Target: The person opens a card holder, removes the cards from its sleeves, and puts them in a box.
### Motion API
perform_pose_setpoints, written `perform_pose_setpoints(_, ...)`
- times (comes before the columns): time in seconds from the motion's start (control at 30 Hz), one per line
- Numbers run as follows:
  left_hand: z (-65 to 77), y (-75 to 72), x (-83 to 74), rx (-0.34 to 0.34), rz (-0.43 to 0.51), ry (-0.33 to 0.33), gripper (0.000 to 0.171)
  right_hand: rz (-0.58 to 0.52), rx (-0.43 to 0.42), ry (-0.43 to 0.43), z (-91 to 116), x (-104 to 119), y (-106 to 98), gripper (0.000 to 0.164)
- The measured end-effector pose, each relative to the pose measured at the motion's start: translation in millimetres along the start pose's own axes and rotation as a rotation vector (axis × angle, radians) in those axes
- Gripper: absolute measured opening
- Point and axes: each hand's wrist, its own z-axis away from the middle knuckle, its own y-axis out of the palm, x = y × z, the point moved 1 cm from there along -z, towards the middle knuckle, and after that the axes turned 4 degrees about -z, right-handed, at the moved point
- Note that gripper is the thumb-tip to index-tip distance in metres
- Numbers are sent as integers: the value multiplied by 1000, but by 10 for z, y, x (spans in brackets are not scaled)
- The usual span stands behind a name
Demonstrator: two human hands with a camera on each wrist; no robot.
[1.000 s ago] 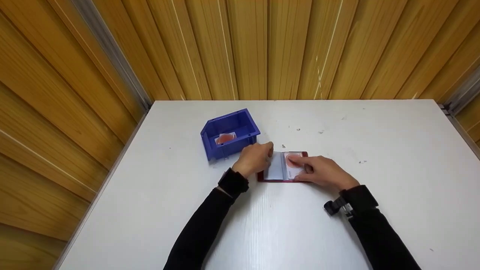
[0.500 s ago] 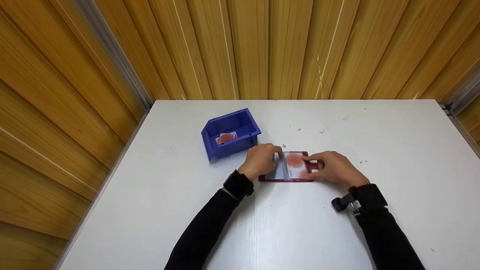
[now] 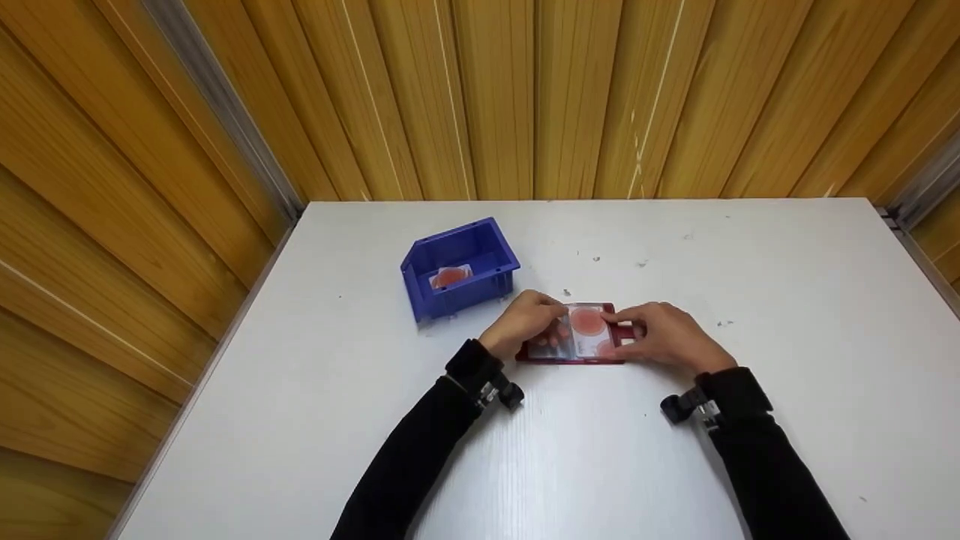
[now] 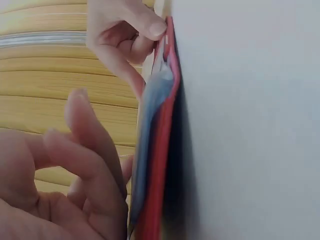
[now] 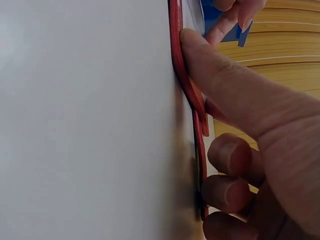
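An open red card holder (image 3: 570, 362) with clear plastic sleeves lies on the white table in the head view. Its right sleeve area shows a white card (image 3: 588, 322) printed with pinkish-red circles. My right hand (image 3: 666, 335) holds the holder's right side between thumb and index finger; in the right wrist view the thumb (image 5: 207, 57) lies along the red cover. Over the left half, my left hand (image 3: 527, 324) has its fingers loosely bent. The left wrist view shows those fingers (image 4: 92, 165) against the bluish clear sleeve (image 4: 145, 135), which stands slightly off the cover.
A blue plastic bin (image 3: 450, 306) stands just behind and left of the holder. Inside it lie white cards (image 3: 451, 277) with red circles. Wood-patterned panels (image 3: 495, 97) rise behind the table and along its left side.
My right hand has moved from the card's face to the holder's right edge, uncovering the card. My left hand has shifted slightly right and turned, its fingers spreading over the left sleeve.
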Motion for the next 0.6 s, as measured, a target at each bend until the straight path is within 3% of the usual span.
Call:
perform_pose_setpoints(0.1, -8, -7, 10, 0, 67, -24, 26, -2, 1, -1, -2, 2, 2, 69)
perform_pose_setpoints(0.33, -16, -49, 49, 74, 223, -105, 24, -15, 9, 6, 2, 2, 6, 69)
perform_pose_setpoints(0.47, -19, -45, 59, 93, 131, -88, 23, -17, 9, 9, -2, -6, 4, 69)
perform_pose_setpoints(0.6, -26, 25, 51, 89, -49, -62, 22, -18, 8, 8, -6, -15, 0, 70)
